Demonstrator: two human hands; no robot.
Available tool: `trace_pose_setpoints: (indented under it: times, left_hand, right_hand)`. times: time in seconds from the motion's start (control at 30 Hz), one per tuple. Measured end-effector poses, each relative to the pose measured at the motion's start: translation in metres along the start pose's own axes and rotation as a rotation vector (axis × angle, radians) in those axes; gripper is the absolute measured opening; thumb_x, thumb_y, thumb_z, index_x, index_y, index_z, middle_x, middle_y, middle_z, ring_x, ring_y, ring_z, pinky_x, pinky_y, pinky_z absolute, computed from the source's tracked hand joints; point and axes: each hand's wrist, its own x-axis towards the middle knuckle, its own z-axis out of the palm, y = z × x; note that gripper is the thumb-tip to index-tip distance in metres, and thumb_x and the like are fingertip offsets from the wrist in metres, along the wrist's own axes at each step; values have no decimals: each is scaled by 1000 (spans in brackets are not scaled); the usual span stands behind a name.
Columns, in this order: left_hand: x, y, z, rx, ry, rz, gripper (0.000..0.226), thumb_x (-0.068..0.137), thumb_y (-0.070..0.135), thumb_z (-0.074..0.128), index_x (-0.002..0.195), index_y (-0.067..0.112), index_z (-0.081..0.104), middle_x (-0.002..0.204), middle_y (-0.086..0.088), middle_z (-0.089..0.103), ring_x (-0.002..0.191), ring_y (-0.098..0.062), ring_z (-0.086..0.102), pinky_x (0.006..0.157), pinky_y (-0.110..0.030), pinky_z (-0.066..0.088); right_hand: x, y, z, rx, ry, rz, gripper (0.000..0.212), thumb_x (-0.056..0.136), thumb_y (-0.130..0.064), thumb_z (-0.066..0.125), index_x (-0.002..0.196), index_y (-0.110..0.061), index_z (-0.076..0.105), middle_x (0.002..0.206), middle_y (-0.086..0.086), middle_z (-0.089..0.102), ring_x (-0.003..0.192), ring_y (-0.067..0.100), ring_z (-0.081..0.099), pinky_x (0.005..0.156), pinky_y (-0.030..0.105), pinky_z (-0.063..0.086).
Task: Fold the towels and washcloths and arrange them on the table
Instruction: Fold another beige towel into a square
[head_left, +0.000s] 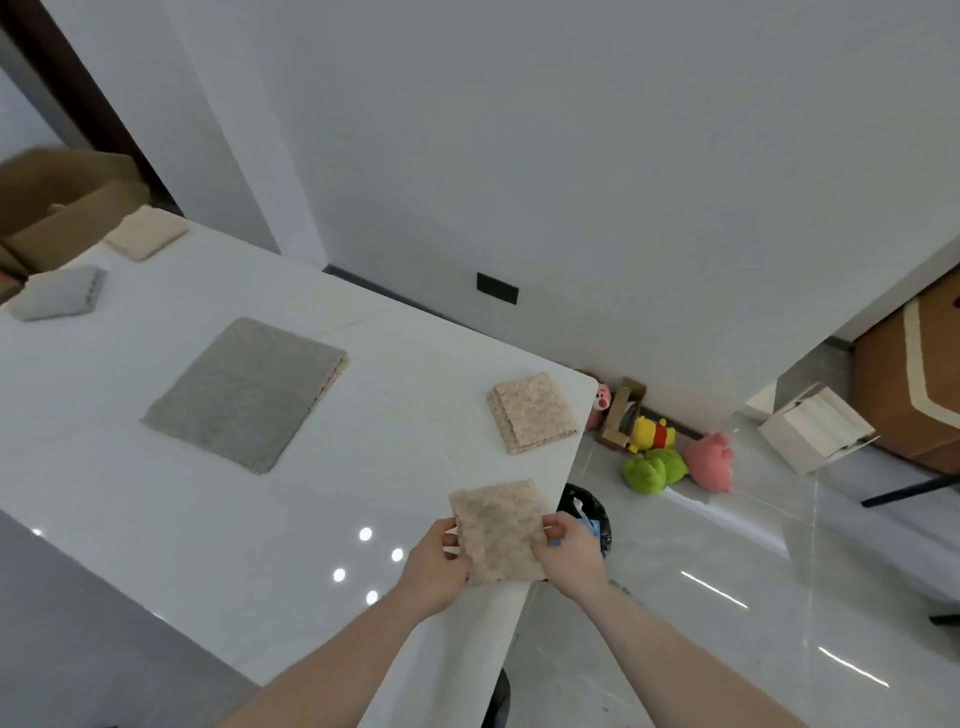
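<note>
Hands first: your left hand (435, 561) and your right hand (566, 553) each pinch a side of a tan washcloth (497, 527), fingers curled over its left and right edges. It is folded to a small rectangle and sits at the right edge of the white tabletop (218, 530), its near end at your fingers.

Beyond it, close to the far right corner of the tabletop, lies a folded beige washcloth (532, 412), apart from the one you hold. A larger grey towel (244, 395) lies flat near the middle of the tabletop, with a beige layer showing along its right edge. Toward the far left edge rest a small folded grey cloth (57, 293) and, behind it, a folded cream cloth (145, 231).

On the floor past the right edge, plush toys (675, 457) sit against the wall, beside a white box (815, 428).
</note>
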Motion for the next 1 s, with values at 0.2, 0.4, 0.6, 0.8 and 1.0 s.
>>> trace_pose_setpoints:
  times: [0.2,0.4,0.6,0.8,1.0]
  left_hand:
    - [-3,-4,3,93,-42,-96,86,88,32,70,159,23,22,153,2,44,128,-18,53,79,-18,49]
    - [-22,-30,-27,241,33,-29,69,93,24,60,156,27,31,157,6,38,136,-17,46,90,-22,50]
    - [-54,-26,-70,218,175,109,54,93,28,64,144,33,47,144,14,45,124,-7,49,85,-16,46]
    - [-73,-23,-129,257,276,192,49,92,26,65,138,35,52,141,19,47,122,-3,48,102,-26,43]
    - [-67,-25,-186,311,235,273,45,93,28,64,135,38,55,148,18,43,132,-5,46,109,-27,39]
  right_hand:
    - [8,-7,-8,-236,-37,-46,50,99,-21,59,147,-18,49,138,3,61,111,20,65,81,25,49]
    - [-4,6,4,-228,-113,-84,54,95,-20,62,147,-25,47,146,1,53,68,9,64,69,28,55]
    - [-26,-19,20,-152,-133,-201,50,97,-20,61,144,-28,48,153,-5,44,103,9,53,69,14,47]
    - [-50,-69,54,-42,-120,-322,48,94,-27,64,140,-35,51,142,-12,50,121,6,51,98,29,52]
    - [-76,-107,93,10,-102,-344,48,92,-31,66,136,-41,52,136,-22,48,120,1,50,101,22,46]
